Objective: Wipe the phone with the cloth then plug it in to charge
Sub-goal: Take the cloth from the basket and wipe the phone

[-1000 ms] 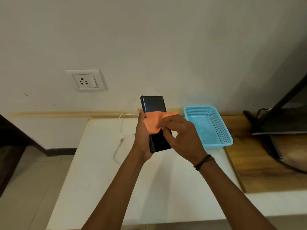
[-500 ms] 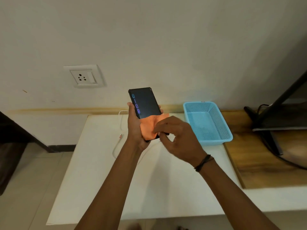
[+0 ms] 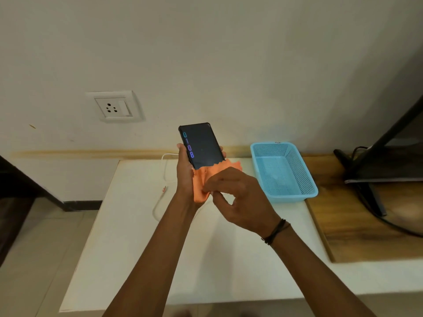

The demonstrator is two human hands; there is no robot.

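Note:
A black phone (image 3: 201, 145) in a dark case is held upright above the white table (image 3: 128, 236), its screen lit with clock digits. My left hand (image 3: 184, 179) grips it from the left side and behind. An orange cloth (image 3: 201, 184) covers the phone's lower part, pinched by my right hand (image 3: 238, 197), which presses it against the screen. A white charging cable (image 3: 160, 197) lies on the table behind my left arm, its plug end near the left edge. A wall socket (image 3: 113, 107) sits on the wall at upper left.
A light blue plastic basket (image 3: 306, 179) stands on the table's right side. Beyond it is a wooden surface (image 3: 357, 225) with a black stand and dark cables (image 3: 370, 197). Tiled floor lies to the left of the table.
The phone tilted left and its screen lit up. The cloth slid down from the screen's middle to its lower end, with my right hand following it downward.

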